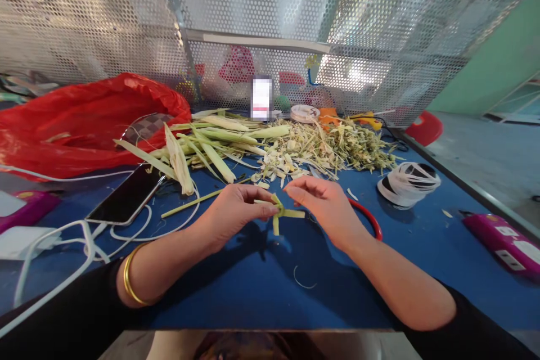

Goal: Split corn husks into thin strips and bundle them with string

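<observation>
My left hand pinches a small knot of folded green leaf strips between thumb and fingers. Short flat ends stick out of the knot to the right and downward, above the blue table. Just to the right, my right hand is apart from the knot, its thumb and index finger brought together. Whether anything thin lies between those fingertips I cannot make out. A red curved handle shows partly behind my right wrist. One long green strip lies left of my left hand.
Long green husk leaves and a heap of shredded trimmings cover the back. At left are a red plastic bag, a dark phone and white cables. A white string spool and purple power strip are right.
</observation>
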The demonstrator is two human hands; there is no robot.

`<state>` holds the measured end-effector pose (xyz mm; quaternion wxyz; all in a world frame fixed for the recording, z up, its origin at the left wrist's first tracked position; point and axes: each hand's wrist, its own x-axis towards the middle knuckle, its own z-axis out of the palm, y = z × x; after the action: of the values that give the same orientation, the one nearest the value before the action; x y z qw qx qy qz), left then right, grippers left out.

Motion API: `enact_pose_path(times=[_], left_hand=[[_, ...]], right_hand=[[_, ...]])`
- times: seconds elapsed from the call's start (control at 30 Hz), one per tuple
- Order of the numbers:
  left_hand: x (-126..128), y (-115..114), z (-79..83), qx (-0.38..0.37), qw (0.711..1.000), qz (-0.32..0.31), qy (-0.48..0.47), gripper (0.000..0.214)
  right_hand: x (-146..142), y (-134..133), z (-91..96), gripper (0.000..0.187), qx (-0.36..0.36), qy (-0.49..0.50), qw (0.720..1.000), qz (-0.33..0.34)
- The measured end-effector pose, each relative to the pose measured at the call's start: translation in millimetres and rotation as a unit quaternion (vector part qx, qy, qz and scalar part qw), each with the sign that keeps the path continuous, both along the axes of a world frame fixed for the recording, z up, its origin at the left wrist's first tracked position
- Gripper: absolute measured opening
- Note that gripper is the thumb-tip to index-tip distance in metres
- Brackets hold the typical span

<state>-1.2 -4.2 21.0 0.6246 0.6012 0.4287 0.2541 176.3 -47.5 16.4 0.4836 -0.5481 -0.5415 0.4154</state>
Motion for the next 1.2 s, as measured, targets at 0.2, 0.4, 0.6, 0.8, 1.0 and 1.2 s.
enact_pose_path(times=[0.2,0.4,0.6,0.8,1.0,1.2], left_hand=[[6.8,-5.9,-1.3,0.02,0.999,-0.028,-0.009,0.033],[7.5,-4.6,-2.9,0.016,0.998,-0.056,0.007,0.025],[9.4,-6.2,-5.4,-0.071,0.992,-0.088,-0.054,0.03],[12.9,-15.0,-7.1,0.036,0.998,-0.018,-0.056,0.032],[12.0,-14.6,-8.2,0.054,0.993,-0.033,-0.102,0.024],[9.5,-10.5,-5.9,0.026,0.997,-0.074,-0.02,0.022]], right_hand=[[-5.8,-0.5,-3.7,0.021,-0.077,-0.024,0.995,0.052],[-8.4,-0.3,-3.2,0.022,-0.077,0.123,0.989,0.041],[-13.0,-2.7,-4.7,0.025,-0.045,0.11,0.993,-0.002],[-15.5,-2.4,-6.8,0.029,-0.039,0.153,0.987,-0.033],[-12.6,-1.0,-10.4,0.032,-0.097,0.233,0.968,-0.004],[-14.6,-1.9,-9.8,0.032,-0.133,0.237,0.962,-0.007]])
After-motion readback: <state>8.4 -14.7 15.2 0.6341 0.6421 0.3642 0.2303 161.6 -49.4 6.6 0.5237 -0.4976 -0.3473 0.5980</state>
